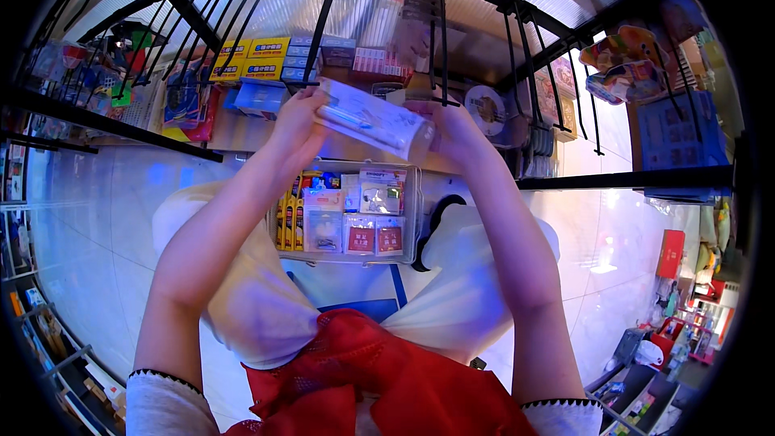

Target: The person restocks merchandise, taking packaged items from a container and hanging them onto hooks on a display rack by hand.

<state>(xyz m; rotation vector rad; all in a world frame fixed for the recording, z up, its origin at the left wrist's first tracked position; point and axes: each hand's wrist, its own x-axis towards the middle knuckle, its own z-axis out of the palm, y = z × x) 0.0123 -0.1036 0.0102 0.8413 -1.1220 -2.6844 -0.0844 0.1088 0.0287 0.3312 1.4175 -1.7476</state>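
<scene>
Left hand (297, 117): fingers curled around the left end of a clear plastic packet (373, 121), thumb side pressed on its upper edge. Right hand (456, 131): fingers closed on the packet's right end; the fingertips themselves are hidden behind the packet. The packet is long, transparent with a pale printed insert, held tilted, left end higher, in the air between both hands and above the far edge of a clear plastic box.

The clear plastic box (413, 218) rests on the person's lap, just below the hands. It holds small carded packets: yellow ones on the left, pale blue ones in the middle, two with red labels at the near side.

Beyond the hands, a black wire display rack (442, 40) with hooks stands over a shelf (234, 131) carrying yellow boxes (250, 58) and blue-and-white boxes (313, 52). To the right hang more coloured packets (617, 60). A red garment (379, 379) lies at the lower edge, over the pale trousers. The floor (105, 202) is glossy and pale.
</scene>
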